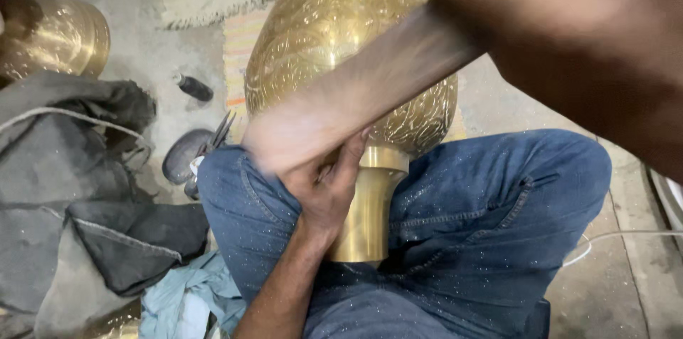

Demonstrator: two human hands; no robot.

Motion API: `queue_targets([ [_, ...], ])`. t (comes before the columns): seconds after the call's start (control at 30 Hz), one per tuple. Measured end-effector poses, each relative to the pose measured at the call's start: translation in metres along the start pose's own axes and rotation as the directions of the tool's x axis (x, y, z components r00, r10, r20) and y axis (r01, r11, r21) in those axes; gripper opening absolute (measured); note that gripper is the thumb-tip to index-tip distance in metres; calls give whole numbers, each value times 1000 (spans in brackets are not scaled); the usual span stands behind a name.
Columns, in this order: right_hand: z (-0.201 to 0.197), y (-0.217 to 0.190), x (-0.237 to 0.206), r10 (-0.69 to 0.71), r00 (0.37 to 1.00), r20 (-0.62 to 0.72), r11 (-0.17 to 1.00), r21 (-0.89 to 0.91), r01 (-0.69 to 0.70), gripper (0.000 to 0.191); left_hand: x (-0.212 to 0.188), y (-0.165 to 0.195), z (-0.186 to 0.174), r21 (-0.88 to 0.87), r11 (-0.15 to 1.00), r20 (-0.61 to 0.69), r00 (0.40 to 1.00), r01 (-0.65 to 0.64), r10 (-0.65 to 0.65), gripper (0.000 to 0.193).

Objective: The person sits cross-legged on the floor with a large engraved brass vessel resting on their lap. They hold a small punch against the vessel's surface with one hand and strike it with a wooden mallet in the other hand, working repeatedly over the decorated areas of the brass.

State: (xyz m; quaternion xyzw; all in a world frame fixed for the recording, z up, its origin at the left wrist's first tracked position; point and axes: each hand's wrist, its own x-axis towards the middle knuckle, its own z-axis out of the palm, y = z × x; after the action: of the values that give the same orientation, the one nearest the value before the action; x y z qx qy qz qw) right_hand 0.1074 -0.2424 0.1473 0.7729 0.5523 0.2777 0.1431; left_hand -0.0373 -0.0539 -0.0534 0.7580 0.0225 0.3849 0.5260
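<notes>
Head view: left hand (324, 186) clamped on brass vase (334, 33) at neck, fingers curled. Right hand (569, 33) close to lens, blurred, gripping blurred wooden handle (356, 97) crossing vase body. Vase engraved, lying tilted between knees in blue jeans (484, 218). Grey concrete floor (142, 47). Left: dark cloth heap (64, 168), second brass vessel (53, 33), pliers (217, 136). Open floor right of knee.
</notes>
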Motion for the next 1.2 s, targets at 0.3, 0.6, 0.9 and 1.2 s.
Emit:
queue_targets([
  [0.3, 6, 1, -17, 182, 966, -184, 761, 649, -20, 24, -13, -19, -7, 119, 966, 20, 973, -229, 229, 23],
  [0.6, -15, -7, 11, 8, 999, -52, 1000, 31, -7, 20, 2, -7, -1, 30, 991, -8, 992, -128, 128, 22],
  [0.9, -27, -11, 10, 42, 998, -39, 991, 132, -37, 13, 6, 0, -4, 47, 992, 27, 993, -116, 115, 19],
  [1.2, -28, -9, 8, 23, 1000, -4, 994, 103, -23, 18, 1, -5, -2, 82, 971, -12, 974, -223, 225, 15],
])
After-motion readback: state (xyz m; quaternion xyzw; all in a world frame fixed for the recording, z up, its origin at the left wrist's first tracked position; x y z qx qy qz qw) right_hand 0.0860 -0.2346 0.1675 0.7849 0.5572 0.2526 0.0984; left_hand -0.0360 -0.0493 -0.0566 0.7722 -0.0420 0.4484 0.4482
